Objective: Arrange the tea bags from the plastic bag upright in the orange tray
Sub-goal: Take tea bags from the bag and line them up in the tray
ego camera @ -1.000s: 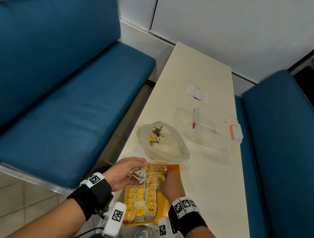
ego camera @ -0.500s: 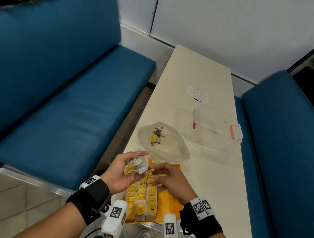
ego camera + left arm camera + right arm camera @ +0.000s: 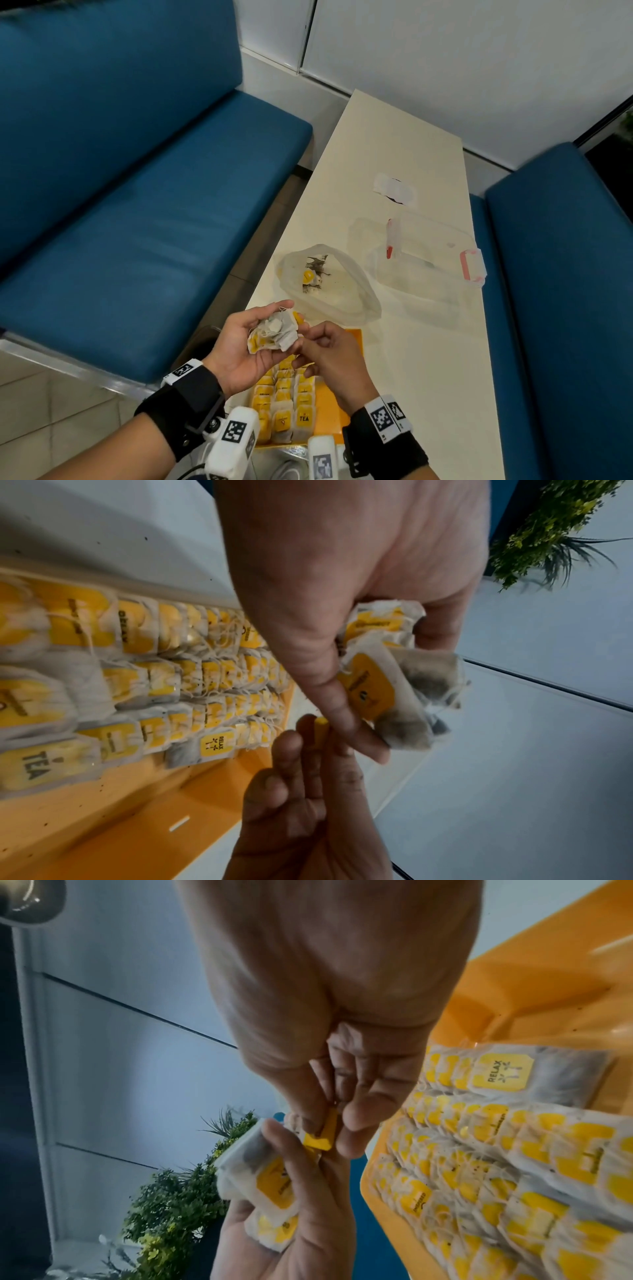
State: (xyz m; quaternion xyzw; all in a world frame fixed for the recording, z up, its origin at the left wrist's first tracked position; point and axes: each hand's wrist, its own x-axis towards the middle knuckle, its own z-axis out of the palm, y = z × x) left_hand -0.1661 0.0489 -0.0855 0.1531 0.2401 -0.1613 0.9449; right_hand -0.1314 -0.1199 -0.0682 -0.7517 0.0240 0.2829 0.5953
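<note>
My left hand (image 3: pixel 291 310) is raised above the orange tray (image 3: pixel 354 339) and grips a small bundle of tea bags (image 3: pixel 274 332) with white pouches and yellow tags. My right hand (image 3: pixel 308 334) meets it, and the thumb and forefinger pinch the yellow tag (image 3: pixel 322 1137) of one tea bag in that bundle (image 3: pixel 394 691). Several rows of tea bags (image 3: pixel 291 401) stand upright in the tray's left part (image 3: pixel 514 1150). Its right side (image 3: pixel 137 818) is bare orange. The plastic bag (image 3: pixel 329 284) lies open beyond the tray with a few tea bags (image 3: pixel 310 275) inside.
A clear lidded container (image 3: pixel 428 260) with red clips sits right of the plastic bag, and a scrap of paper (image 3: pixel 394 186) lies further back. The narrow cream table (image 3: pixel 428 359) runs between two blue benches (image 3: pixel 137 222). The tray sits at the table's near left corner.
My right hand has left the tray's rows and risen to the bundle, where it now pinches a yellow tag. The left hand has lifted slightly with its tea bags.
</note>
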